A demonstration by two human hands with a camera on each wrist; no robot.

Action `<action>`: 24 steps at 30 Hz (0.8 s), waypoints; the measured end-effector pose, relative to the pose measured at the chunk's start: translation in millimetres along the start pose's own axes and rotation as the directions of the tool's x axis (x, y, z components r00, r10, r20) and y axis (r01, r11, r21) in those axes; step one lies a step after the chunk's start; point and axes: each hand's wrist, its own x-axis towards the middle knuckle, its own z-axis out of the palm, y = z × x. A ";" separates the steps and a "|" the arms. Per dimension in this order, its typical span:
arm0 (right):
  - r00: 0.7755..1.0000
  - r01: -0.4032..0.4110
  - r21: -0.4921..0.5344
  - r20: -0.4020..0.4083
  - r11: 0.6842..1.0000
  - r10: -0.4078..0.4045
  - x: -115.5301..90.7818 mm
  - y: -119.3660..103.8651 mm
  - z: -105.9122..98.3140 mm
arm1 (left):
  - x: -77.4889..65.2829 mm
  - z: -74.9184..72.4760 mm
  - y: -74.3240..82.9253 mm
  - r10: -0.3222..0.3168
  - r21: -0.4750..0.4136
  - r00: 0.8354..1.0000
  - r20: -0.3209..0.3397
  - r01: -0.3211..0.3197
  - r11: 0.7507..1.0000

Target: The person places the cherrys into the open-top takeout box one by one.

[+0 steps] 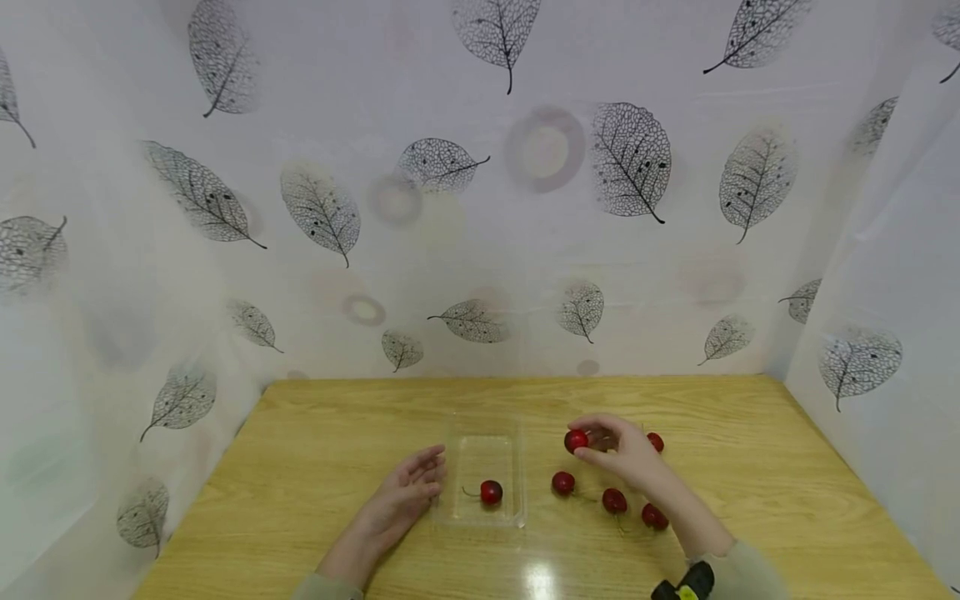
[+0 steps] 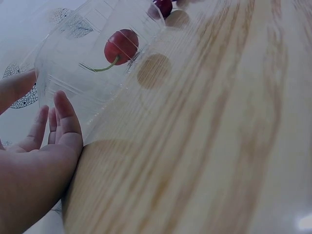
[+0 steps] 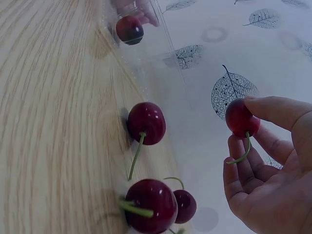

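Between thumb and fingers my right hand [image 1: 628,454] pinches a red cherry [image 1: 576,441], held up above the table to the right of a clear plastic box [image 1: 521,450]. In the right wrist view this cherry's green stem [image 3: 247,148] hangs down toward the palm. One cherry [image 1: 491,492] with its stem lies inside the box. My left hand [image 1: 397,507] rests at the box's left side, its fingers loosely extended with nothing held; the fingertips [image 2: 63,100] are right at the clear wall in the left wrist view.
Several loose cherries lie on the wooden table [image 1: 337,433] right of the box: one close to it [image 1: 563,483], others [image 1: 614,501] under the right forearm, and one cherry [image 1: 656,442] behind the right hand. A leaf-printed curtain [image 1: 480,250] encloses the back and sides.
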 end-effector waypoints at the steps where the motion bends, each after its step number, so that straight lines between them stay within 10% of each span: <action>1: 1.000 0.002 0.000 0.006 1.000 -0.002 1.0 -0.7 1.3 | -0.1 0.1 0.2 -0.002 0.001 1.000 0.001 0.002 1.000; 24: 0.989 0.118 0.060 0.088 0.991 -0.123 15.8 -14.7 35.2 | -0.6 2.1 2.3 -0.007 0.003 1.000 -0.007 0.007 1.000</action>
